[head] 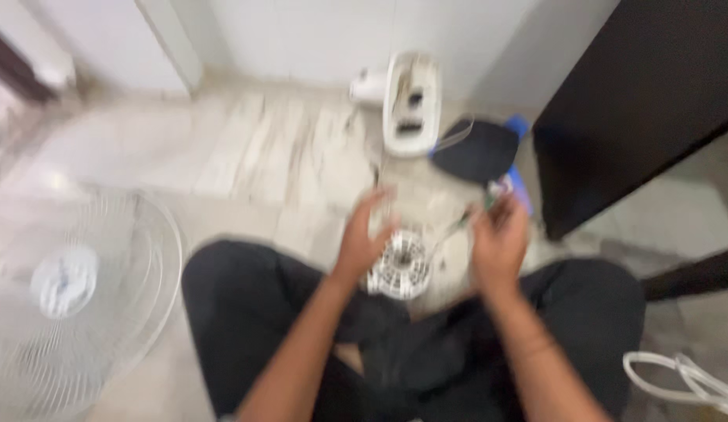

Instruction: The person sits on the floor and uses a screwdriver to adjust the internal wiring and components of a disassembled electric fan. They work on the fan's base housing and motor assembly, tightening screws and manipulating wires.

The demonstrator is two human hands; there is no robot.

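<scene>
Left hand grasps the round white slotted plastic motor housing on the floor between the knees; right hand grip unclear in blur. The thin wire could snag.

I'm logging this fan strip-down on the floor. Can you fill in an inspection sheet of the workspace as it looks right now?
Surface: pale marble-look floor tiles; picture blurred.
Job's things: round white ribbed fan part on the floor between the knees.
Clutter: white fan grille lying at left; white housing and a black pad beyond.
Grippers: left hand touching the round part; right hand beside it, grip unclear.
Cables: white cable at lower right; thin wire near the right hand.
Surroundings: dark cabinet at right, white wall behind.
</scene>
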